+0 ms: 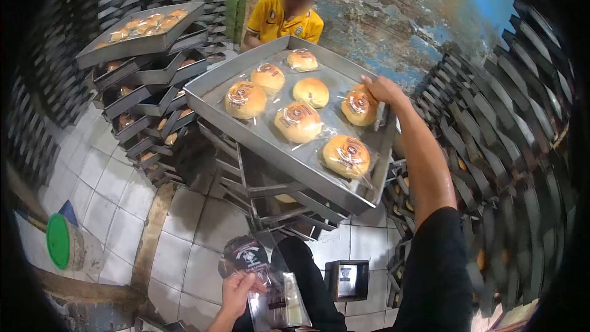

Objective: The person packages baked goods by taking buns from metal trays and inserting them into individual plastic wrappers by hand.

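The right arm is stretched up from the lower right of the view, nearly straight and slanted leftward, with the right hand (386, 91) bent at the wrist over the right side of the tray (335, 80). Its back is turned upward and its fingers are pointed left, set against the upper edge of a wrapped bun (361, 109); whether the bun is gripped or merely touched cannot be told. The left hand (237, 295) is held low, in front of the dark-clad lap, with the forearm raised from the bottom edge and the fingers directed up and to the right; clear bags (279, 301) are pinched between thumb and fingers. The bags are hung with their long axis running down the view, toward the bottom edge. The bun is laid on the tray near its right wall, its printed side faced up; being round, it is given no long axis of its own. The tray's long axis is run from upper left to lower right, and seven buns in all are carried on it. A person in a yellow shirt (270, 21) is seen beyond the tray's far corner.
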Demonstrator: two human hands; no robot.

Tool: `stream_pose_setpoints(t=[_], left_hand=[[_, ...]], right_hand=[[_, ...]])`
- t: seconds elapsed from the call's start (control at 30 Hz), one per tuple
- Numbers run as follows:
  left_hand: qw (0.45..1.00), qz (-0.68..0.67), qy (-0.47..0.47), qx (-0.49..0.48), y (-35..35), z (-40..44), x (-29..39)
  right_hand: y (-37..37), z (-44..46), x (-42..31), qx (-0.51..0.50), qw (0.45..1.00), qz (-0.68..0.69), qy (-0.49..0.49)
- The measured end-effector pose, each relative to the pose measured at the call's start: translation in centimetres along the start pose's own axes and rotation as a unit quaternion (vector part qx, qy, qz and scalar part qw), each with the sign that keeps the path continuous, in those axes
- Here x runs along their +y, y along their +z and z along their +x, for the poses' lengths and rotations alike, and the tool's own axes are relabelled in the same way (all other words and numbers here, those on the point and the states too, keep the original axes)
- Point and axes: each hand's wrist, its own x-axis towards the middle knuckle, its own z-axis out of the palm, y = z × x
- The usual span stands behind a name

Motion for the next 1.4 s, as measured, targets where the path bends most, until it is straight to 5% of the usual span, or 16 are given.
stream_pose_setpoints(t=[0.33, 0.4, 0.5, 0.57, 0.6, 0.67, 0.7, 0.73, 0.77, 0.8, 0.87, 0.97, 1.0, 1.2, 1.3, 1.4], left_hand=[[0.999, -0.043, 0.0, 0.024, 1.1, 0.6, 1.3], [0.993, -0.102, 0.031, 0.058, 1.9, 0.4, 2.2], [0.977, -0.181, 0.038, 0.103, 1.8, 0.5, 4.9], [0.951, -0.28, 0.051, 0.117, -1.5, 3.3, 3.3], [0.95, -0.281, 0.043, 0.128, -1.2, 4.2, 4.8], [0.948, -0.302, 0.014, 0.099, -1.5, 5.6, 5.3], [0.946, -0.32, -0.001, 0.057, -2.7, 7.2, 3.8], [0.941, -0.337, -0.017, 0.013, -3.2, 8.4, 3.3], [0.951, -0.274, -0.036, 0.139, 0.5, 6.4, 6.4], [0.952, -0.286, -0.027, 0.106, 1.7, 5.7, 6.9], [0.955, -0.293, -0.025, 0.05, 3.8, 3.4, 7.9], [0.948, -0.299, -0.09, -0.066, 4.7, 1.3, 8.7], [0.961, -0.266, -0.07, 0.021, 6.3, -0.2, 9.4], [0.951, -0.304, -0.037, -0.038, 0.0, 1.0, 6.5], [0.955, -0.28, -0.052, 0.079, 3.1, -1.3, 5.5], [0.971, -0.229, 0.024, 0.067, 4.3, -1.8, 5.4]], right_hand=[[-0.3, -2.2, 0.1, -0.127, 0.954, 0.269, -0.046], [-5.1, -8.8, -2.8, -0.001, 0.933, 0.349, -0.083], [-8.9, -18.9, -6.1, 0.043, 0.792, 0.581, -0.183], [-9.8, -27.8, -9.4, 0.003, 0.742, 0.62, -0.256], [-8.3, -32.4, -11.6, 0.018, 0.727, 0.651, -0.219], [-2.7, -39.3, -13.5, -0.027, 0.787, 0.576, -0.217], [0.3, -42.7, -15.0, 0.04, 0.851, 0.441, -0.283], [4.3, -44.9, -16.4, 0.082, 0.807, 0.45, -0.373], [7.8, -47.2, -16.9, 0.031, 0.797, 0.466, -0.383], [10.6, -47.5, -16.4, 0.079, 0.813, 0.373, -0.44], [13.6, -47.5, -15.5, 0.126, 0.838, 0.373, -0.378], [13.1, -47.6, -15.5, 0.177, 0.835, 0.356, -0.38], [11.4, -47.8, -16.3, 0.184, 0.842, 0.333, -0.383], [15.8, -51.9, -21.5, -0.03, 0.862, 0.346, -0.369], [15.2, -50.6, -21.5, 0.028, 0.874, 0.289, -0.391], [14.0, -48.6, -20.7, 0.02, 0.865, 0.32, -0.386]])
